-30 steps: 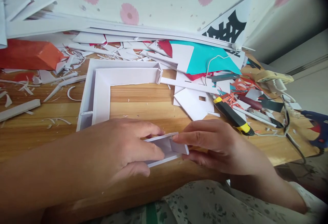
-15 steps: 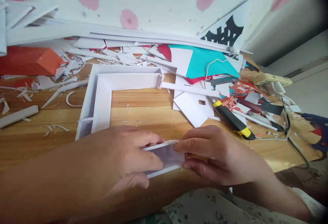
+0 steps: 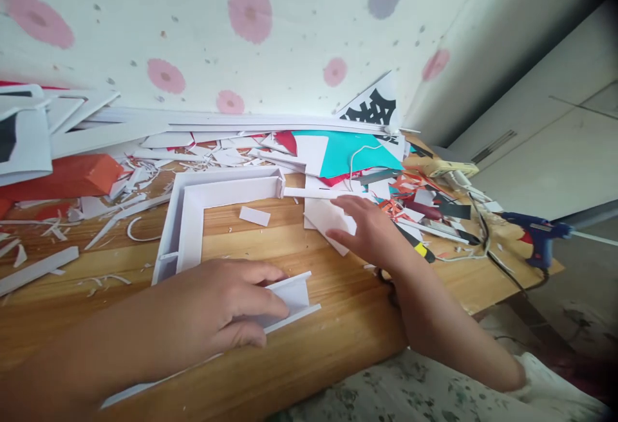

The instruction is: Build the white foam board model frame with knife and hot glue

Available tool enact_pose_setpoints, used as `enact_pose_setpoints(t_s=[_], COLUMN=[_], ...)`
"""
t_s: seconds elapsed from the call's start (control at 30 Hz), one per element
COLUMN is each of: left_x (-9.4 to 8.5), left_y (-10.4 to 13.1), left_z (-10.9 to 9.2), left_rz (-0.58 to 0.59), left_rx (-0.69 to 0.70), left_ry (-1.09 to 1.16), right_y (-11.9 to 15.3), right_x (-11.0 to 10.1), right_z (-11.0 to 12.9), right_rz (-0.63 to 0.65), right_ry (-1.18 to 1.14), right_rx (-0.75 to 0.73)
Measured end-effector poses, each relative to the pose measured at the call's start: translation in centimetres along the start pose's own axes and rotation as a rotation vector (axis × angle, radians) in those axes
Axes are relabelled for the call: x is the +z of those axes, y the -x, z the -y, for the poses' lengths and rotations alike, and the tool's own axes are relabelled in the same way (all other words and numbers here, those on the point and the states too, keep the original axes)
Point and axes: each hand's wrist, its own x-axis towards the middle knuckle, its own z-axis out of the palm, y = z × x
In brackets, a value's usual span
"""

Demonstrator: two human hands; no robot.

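My left hand (image 3: 219,309) presses down on a white foam-board channel piece (image 3: 292,296) near the front edge of the wooden table (image 3: 270,242). My right hand (image 3: 369,232) reaches out flat over a white foam-board sheet (image 3: 323,216), fingers spread and touching it. An L-shaped white foam-board frame (image 3: 190,216) lies behind my left hand. A small white rectangle (image 3: 254,215) lies inside the frame's corner.
A yellow-black utility knife (image 3: 420,248) lies just right of my right wrist. Paper scraps, teal card (image 3: 347,152) and white boards pile along the wall. A blue glue gun (image 3: 535,232) with its cord sits at the table's right edge. An orange block (image 3: 72,174) lies left.
My right hand let go of the channel piece and moved back and right onto the white sheet. A small white rectangle now lies by the frame. The view tilted up.
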Motion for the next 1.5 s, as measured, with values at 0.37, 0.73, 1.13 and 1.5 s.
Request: enact_pose_setpoints(t_s=[0.37,0.73,1.13,1.5], left_x=[-0.9,3.5,4.7,4.8], left_y=[1.9,-0.2,-0.7,-0.8], left_z=[-1.8,-4.9,-5.0,-4.9], left_rz=[-0.041,-0.144,-0.182,-0.252], left_rx=[-0.094,-0.279,-0.212,-0.11], left_ry=[-0.206,-0.379,-0.336,-0.372], right_y=[0.8,11.1,10.1,9.6], right_x=[-2.1,0.1,0.4,-0.2], right_z=[1.8,4.4,6.0,6.6], right_rz=[0.102,0.263,0.283,0.33], right_ry=[0.037,-1.428,-1.244,-1.046], right_rx=[0.207,0.53,0.255,0.23])
